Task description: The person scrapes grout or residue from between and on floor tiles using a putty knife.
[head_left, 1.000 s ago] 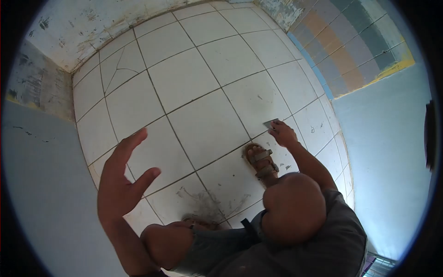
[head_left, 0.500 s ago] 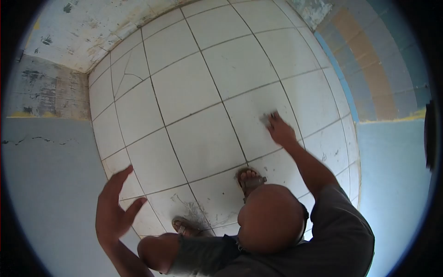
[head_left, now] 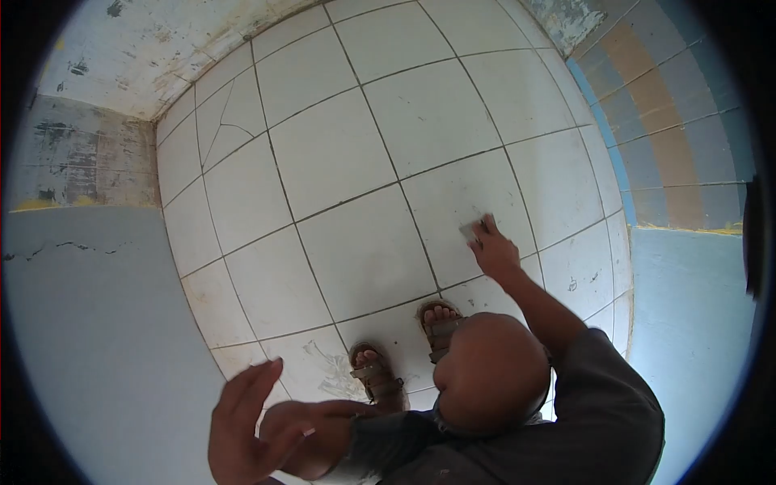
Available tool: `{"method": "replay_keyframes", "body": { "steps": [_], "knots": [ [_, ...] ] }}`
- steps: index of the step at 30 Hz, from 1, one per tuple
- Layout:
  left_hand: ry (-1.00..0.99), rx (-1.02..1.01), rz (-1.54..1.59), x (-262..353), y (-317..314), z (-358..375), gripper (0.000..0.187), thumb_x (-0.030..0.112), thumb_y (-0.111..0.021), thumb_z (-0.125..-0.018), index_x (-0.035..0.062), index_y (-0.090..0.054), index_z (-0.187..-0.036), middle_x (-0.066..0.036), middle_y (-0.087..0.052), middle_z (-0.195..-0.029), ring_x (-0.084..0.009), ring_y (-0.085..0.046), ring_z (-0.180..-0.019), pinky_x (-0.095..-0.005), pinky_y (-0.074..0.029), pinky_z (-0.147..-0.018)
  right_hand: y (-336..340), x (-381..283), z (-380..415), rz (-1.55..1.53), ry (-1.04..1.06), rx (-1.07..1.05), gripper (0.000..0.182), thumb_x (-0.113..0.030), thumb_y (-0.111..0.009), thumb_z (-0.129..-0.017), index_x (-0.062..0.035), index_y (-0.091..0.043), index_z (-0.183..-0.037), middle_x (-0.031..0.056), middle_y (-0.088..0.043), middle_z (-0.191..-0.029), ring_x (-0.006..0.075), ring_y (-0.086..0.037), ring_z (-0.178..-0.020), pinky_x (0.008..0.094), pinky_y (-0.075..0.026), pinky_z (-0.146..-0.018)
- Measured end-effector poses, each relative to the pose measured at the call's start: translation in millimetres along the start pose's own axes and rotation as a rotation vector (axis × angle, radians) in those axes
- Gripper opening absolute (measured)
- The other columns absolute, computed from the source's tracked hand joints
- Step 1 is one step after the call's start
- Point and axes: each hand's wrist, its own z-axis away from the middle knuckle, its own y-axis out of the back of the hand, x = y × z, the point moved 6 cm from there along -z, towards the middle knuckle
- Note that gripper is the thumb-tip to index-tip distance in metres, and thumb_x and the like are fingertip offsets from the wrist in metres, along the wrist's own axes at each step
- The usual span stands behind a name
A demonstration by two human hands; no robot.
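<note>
My right hand [head_left: 495, 252] is closed around a small flat grey scraper [head_left: 467, 232], its edge on or close to a white floor tile [head_left: 440, 190]. Most of the scraper is hidden by my fingers. My left hand [head_left: 246, 428] hangs in the air beside my bent left knee, thumb and fingers apart, with nothing in it. Pale scuffs and scrapings [head_left: 327, 364] mark the tile by my left foot.
Sandalled feet [head_left: 376, 373] stand on the tiles close below me. Blue walls [head_left: 97, 315] rise on both sides, with patchy, peeling paint at the far left. Striped tiles [head_left: 659, 121] cover part of the right wall. One far-left floor tile [head_left: 226, 129] is cracked.
My left foot has stepped to the right, closer to the other foot. The left hand has swung down and right; my right hand has come slightly nearer with the scraper.
</note>
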Motion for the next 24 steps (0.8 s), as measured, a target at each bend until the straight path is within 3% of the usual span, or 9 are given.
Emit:
{"method": "replay_keyframes", "body": {
  "steps": [2, 3, 7, 11, 15, 20, 22, 24],
  "knots": [
    [0.008, -0.020, 0.362, -8.4, -12.3, -1.5, 0.089, 0.030, -0.099, -0.071, 0.0019, -0.064, -0.147, -0.021, -0.072, -0.139, -0.0457, -0.069, -0.127, -0.0478, -0.055, -0.108, -2.2, -1.0, 3.6, 0.001, -0.018, 0.003, 0.053, -0.040, -0.066, -0.106, -0.0158, -0.059, -0.153, 0.0146, -0.038, -0.175, 0.0413, -0.069, -0.129, 0.0574, -0.059, -0.104],
    [-0.021, -0.090, 0.362, -0.9, -21.0, -18.5, 0.085, 0.025, -0.097, -0.077, 0.0061, -0.062, -0.152, -0.019, -0.071, -0.139, -0.0418, -0.066, -0.128, -0.0490, -0.054, -0.108, 3.5, -4.4, 10.2, 0.010, -0.030, 0.002, 0.053, -0.040, -0.065, -0.106, -0.0165, -0.058, -0.153, 0.0132, -0.039, -0.175, 0.0426, -0.070, -0.127, 0.0584, -0.059, -0.103],
    [-0.117, -0.118, 0.224, 7.1, -66.3, -95.1, 0.078, 0.014, -0.094, -0.078, 0.0026, -0.063, -0.149, -0.018, -0.074, -0.137, -0.0372, -0.070, -0.128, -0.0448, -0.055, -0.108, 38.2, -1.2, -53.0, 0.062, -0.005, -0.035, 0.057, -0.042, -0.064, -0.107, -0.0169, -0.055, -0.157, 0.0132, -0.040, -0.174, 0.0403, -0.069, -0.130, 0.0556, -0.059, -0.105],
    [-0.127, -0.189, 0.272, -24.2, -88.9, -118.7, 0.076, 0.010, -0.092, -0.082, 0.0067, -0.062, -0.152, -0.017, -0.075, -0.134, -0.0332, -0.071, -0.127, -0.0425, -0.055, -0.109, 10.8, 5.0, 9.8, 0.045, -0.151, -0.039, 0.056, -0.043, -0.064, -0.108, -0.0178, -0.057, -0.157, 0.0134, -0.041, -0.175, 0.0398, -0.069, -0.131, 0.0543, -0.058, -0.108],
    [-0.078, -0.255, 0.288, -30.6, -94.0, -123.6, 0.077, 0.012, -0.092, -0.085, 0.0101, -0.060, -0.155, -0.016, -0.075, -0.131, -0.0314, -0.071, -0.126, -0.0417, -0.055, -0.109, 4.6, 15.1, 2.0, 0.016, -0.143, 0.010, 0.057, -0.041, -0.066, -0.106, -0.0173, -0.056, -0.157, 0.0161, -0.043, -0.172, 0.0409, -0.070, -0.129, 0.0554, -0.059, -0.108],
    [-0.123, -0.283, 0.369, -31.4, -90.6, -111.4, 0.080, 0.014, -0.092, -0.084, 0.0107, -0.059, -0.157, -0.016, -0.076, -0.129, -0.0315, -0.072, -0.124, -0.0428, -0.056, -0.106, 33.2, 1.6, -34.2, -0.057, -0.122, 0.045, 0.048, -0.041, -0.065, -0.107, -0.0240, -0.063, -0.152, 0.0152, -0.044, -0.171, 0.0407, -0.067, -0.133, 0.0551, -0.057, -0.110],
    [-0.136, -0.236, 0.318, -40.2, -82.8, -107.4, 0.079, 0.014, -0.092, -0.085, 0.0105, -0.058, -0.156, -0.017, -0.075, -0.128, -0.0332, -0.073, -0.123, -0.0432, -0.057, -0.104, 16.6, 6.7, -4.8, -0.035, -0.146, 0.038, 0.044, -0.042, -0.064, -0.108, -0.0282, -0.066, -0.150, 0.0135, -0.042, -0.173, 0.0410, -0.067, -0.133, 0.0558, -0.056, -0.110],
    [-0.040, -0.223, 0.423, -58.6, -82.3, -98.1, 0.082, 0.007, -0.091, -0.082, 0.0090, -0.059, -0.157, -0.015, -0.076, -0.130, -0.0289, -0.071, -0.123, -0.0432, -0.054, -0.106, 10.1, 18.7, 16.9, -0.024, -0.141, 0.065, 0.044, -0.042, -0.063, -0.108, -0.0292, -0.066, -0.151, 0.0135, -0.040, -0.174, 0.0423, -0.068, -0.132, 0.0572, -0.056, -0.110]
  ]
}}
